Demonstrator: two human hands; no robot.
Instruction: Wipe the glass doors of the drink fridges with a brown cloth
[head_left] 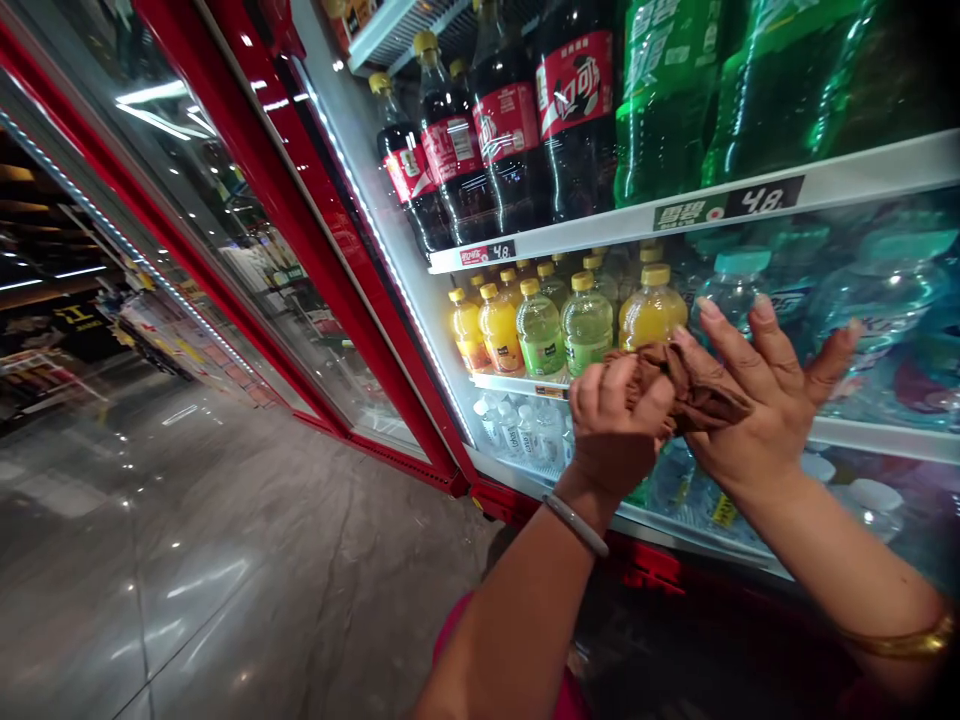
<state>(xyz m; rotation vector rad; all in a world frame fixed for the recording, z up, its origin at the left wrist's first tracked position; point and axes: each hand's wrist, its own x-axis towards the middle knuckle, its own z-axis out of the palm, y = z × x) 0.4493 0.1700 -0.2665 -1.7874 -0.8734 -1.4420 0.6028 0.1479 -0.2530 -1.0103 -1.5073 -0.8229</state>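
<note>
A crumpled brown cloth (709, 395) is bunched between my two hands in front of the drinks fridge. My left hand (619, 405), with a pale bracelet at its wrist, curls its fingers round the cloth's left end. Beside it, my right hand (769, 400) lies with fingers spread wide, its inner edge touching the cloth. A gold bangle circles that forearm. Directly behind the hands stand an orange juice bottle (655, 305) and a clear bottle with a turquoise cap (741, 275). Whether glass lies between hands and bottles I cannot tell.
Cola bottles (506, 120) and large green bottles (664, 110) fill the upper shelf, above a price strip (765, 198). Small green-label bottles (538, 325) and water bottles (517, 430) sit lower. Red door frames (300, 220) run along the left, beside the grey floor (247, 560).
</note>
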